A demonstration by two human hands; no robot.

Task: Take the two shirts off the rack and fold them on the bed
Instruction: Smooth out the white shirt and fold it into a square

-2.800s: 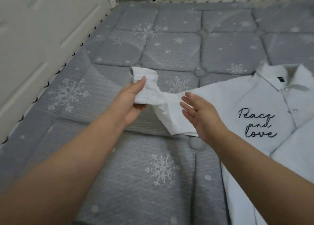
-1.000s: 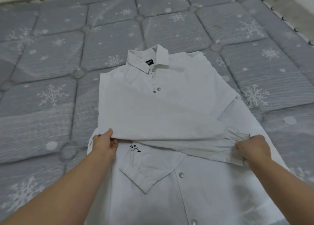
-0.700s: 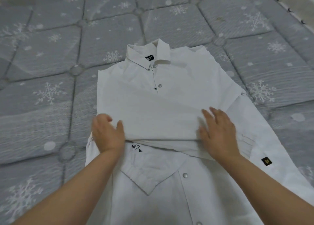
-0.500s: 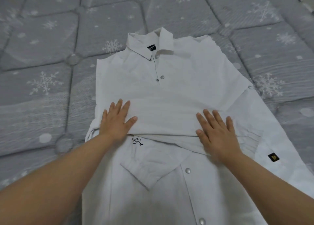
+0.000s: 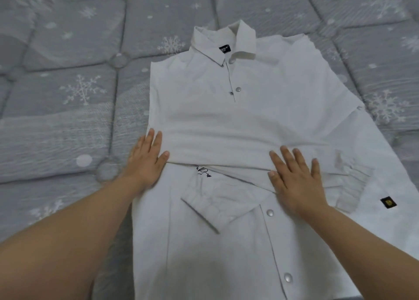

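One white shirt (image 5: 238, 118) visible, spread front-up on the grey snowflake bed (image 5: 68, 95), collar (image 5: 224, 43) at the far end. One sleeve is folded across the chest, its cuff (image 5: 349, 181) on the right side; a second cuff (image 5: 215, 206) lies lower, centre. Four snap buttons counted down the placket. Two hands: left hand (image 5: 145, 161) flat, fingers straight, pressing the sleeve's left edge; right hand (image 5: 297, 177) flat, fingers spread, pressing near the cuff. One small yellow-black tag (image 5: 388, 202) at far right.
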